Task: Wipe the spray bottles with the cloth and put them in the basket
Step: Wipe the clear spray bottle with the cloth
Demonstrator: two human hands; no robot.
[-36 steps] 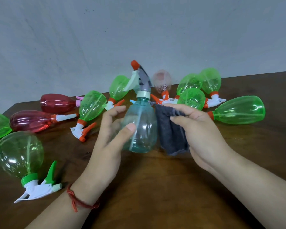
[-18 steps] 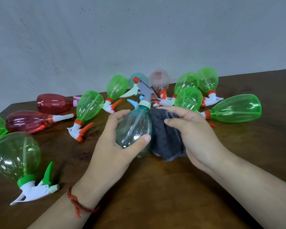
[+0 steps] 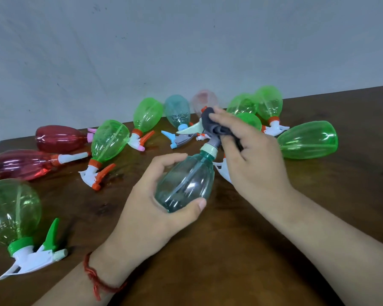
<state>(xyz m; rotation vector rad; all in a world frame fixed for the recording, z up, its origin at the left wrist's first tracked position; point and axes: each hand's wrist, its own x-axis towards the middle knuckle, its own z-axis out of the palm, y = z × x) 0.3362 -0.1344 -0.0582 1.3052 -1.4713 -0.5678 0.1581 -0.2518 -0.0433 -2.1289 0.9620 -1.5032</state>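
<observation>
head, left hand (image 3: 149, 210) bottle (image 3: 187, 181), right hand (image 3: 255, 157) cloth (image 3: 211, 123)

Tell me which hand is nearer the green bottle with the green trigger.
Left. The left hand, holding the teal bottle, is just right of the green bottle; the right hand, holding the cloth, is farther right and back.

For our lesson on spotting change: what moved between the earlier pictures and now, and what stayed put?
The left hand tipped the teal bottle from upright to leaning away. The right hand carried the cloth from the bottle's body up onto its spray head. Both grips held; the other bottles lie unmoved on the table.
</observation>
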